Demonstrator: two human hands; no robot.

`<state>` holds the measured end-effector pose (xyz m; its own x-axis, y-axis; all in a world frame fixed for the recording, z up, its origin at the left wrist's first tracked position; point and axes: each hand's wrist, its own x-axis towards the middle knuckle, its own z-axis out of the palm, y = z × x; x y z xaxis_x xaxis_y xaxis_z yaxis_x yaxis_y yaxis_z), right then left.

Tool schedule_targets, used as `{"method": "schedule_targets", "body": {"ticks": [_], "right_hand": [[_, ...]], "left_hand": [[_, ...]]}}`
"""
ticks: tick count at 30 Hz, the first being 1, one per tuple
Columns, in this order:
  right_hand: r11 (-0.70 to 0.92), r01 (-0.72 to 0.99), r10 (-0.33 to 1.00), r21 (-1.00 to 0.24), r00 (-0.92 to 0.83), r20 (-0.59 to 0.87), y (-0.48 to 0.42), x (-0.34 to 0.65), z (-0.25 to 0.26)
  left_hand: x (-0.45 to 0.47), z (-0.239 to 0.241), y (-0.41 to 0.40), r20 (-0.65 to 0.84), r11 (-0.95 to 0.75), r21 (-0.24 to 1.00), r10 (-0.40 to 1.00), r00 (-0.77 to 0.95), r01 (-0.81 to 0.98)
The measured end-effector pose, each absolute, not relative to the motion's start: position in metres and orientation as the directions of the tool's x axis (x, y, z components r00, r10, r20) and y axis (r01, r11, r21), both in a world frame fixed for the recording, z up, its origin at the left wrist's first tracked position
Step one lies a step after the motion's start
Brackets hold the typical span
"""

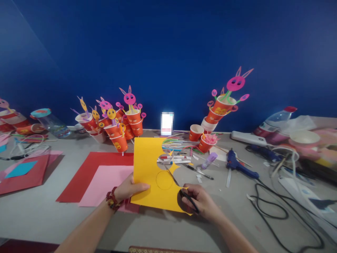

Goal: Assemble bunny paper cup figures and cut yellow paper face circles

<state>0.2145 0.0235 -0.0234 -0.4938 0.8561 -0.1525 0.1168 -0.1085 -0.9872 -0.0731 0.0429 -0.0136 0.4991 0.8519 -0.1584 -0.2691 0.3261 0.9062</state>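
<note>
My left hand pinches the lower left edge of a yellow paper sheet, lifting it off the grey table. A circle is drawn on the sheet near its middle, and round pieces are cut out of its right edge. My right hand grips black-handled scissors. The blades reach up into the sheet next to the drawn circle. A red bead bracelet sits on my left wrist.
Red and pink sheets lie to the left under the yellow one. Orange paper cups with pink and yellow bunny toppers stand at the back. Markers, a blue glue gun, black cables, a plastic bottle crowd the right.
</note>
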Motion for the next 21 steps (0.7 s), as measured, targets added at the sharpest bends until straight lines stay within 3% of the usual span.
{"method": "schedule_targets", "body": {"ticks": [21], "right_hand": [[-0.05,0.251,0.869,-0.967,-0.466,-0.166,0.0237,0.2151,-0.0199]], "left_hand": [[-0.0814,-0.0063,0.0459,-0.22,0.38,0.898,0.824,0.522,-0.221]]}}
